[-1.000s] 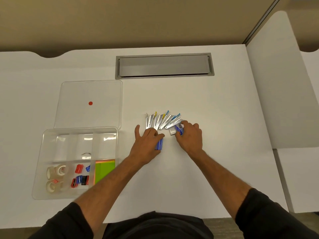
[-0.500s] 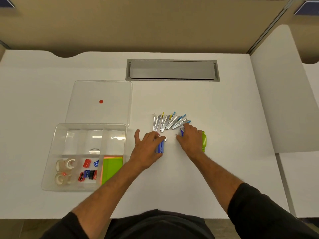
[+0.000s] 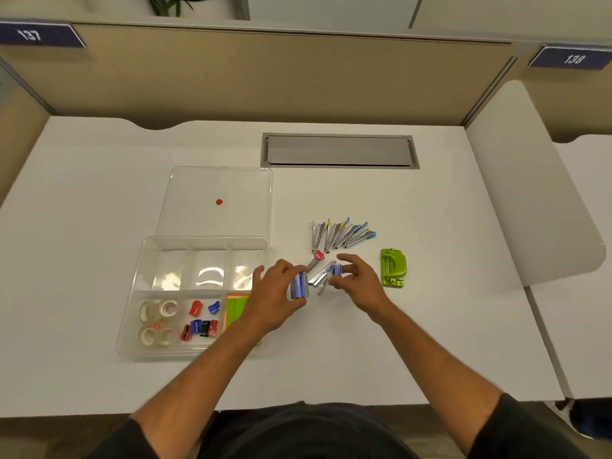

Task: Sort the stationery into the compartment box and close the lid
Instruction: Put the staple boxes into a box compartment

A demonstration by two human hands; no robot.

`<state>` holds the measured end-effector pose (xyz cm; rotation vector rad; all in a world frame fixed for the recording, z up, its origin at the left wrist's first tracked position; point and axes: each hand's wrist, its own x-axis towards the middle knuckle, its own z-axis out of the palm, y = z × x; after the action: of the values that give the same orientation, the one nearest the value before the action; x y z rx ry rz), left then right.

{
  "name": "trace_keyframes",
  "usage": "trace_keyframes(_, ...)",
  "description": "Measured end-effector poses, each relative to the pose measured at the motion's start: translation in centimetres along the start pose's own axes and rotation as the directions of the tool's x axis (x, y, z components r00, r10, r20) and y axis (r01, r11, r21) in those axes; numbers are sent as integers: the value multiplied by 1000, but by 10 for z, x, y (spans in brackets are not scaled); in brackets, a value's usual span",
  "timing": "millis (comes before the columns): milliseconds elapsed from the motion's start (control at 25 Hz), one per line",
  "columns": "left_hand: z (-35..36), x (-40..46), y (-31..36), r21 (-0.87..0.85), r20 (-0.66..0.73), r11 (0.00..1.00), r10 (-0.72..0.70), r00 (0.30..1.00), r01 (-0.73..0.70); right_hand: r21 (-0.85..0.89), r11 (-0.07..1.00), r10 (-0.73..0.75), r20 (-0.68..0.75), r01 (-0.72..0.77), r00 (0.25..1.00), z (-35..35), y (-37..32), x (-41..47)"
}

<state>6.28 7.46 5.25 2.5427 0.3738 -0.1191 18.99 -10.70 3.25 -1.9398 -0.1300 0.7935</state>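
The left hand (image 3: 278,293) has lifted a blue staple pack (image 3: 299,285) off the bench (image 3: 397,342), just right of the box (image 3: 139,326). The right hand (image 3: 356,283) pinches another pack (image 3: 335,270). Next comes an empty compartment; the lid (image 3: 215,200) lies open behind the box.

Person seen from above. Two bare forearms, left hand (image 3: 276,299) and right hand (image 3: 359,286) bare, no rings, watch or gloves visible. Dark, near-black sleeves pushed up near elbows on both arms. Dark top across torso at bottom edge. Fabric plain, no logos or markings seen.
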Motion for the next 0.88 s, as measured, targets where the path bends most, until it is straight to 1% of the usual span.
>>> trace_keyframes(80,-10,-13,-15,-75,-24,997,32,999,-34,106,994,-44,71,36,996,19,-9,-10)
trace_keyframes(120,-16,-19,-23,-120,-30,991,49,998,-52,182,983,-47,100,28,994,29,-14,-14)
trace_keyframes(200,-31,-32,-43,-229,-23,972,57,998,-61,342,938,-8,156,-46,988,54,-26,-23)
trace_keyframes(280,-46,-45,-64,-334,-14,942,28,1000,-31,479,864,58,205,-152,977,82,-35,-32)
trace_keyframes(360,-60,-56,-87,-404,-26,914,8,1000,-18,570,791,109,225,-222,968,108,-44,-38)
trace_keyframes(400,-66,-61,-99,-421,-30,907,9,999,-21,589,772,123,229,-238,966,121,-48,-41)
trace_keyframes(480,-76,-70,-121,-442,-32,897,17,999,-29,583,767,145,247,-267,958,147,-55,-46)
trace_keyframes(560,-85,-79,-142,-458,-31,889,12,999,-25,533,791,168,284,-301,944,175,-62,-52)
trace_keyframes(720,-100,-95,-175,-474,-26,880,-9,1000,-4,411,867,118,380,-282,918,228,-72,-60)
trace_keyframes(880,-114,-103,-202,-497,-25,868,-10,1000,-4,279,924,148,371,-262,917,264,-89,-60)
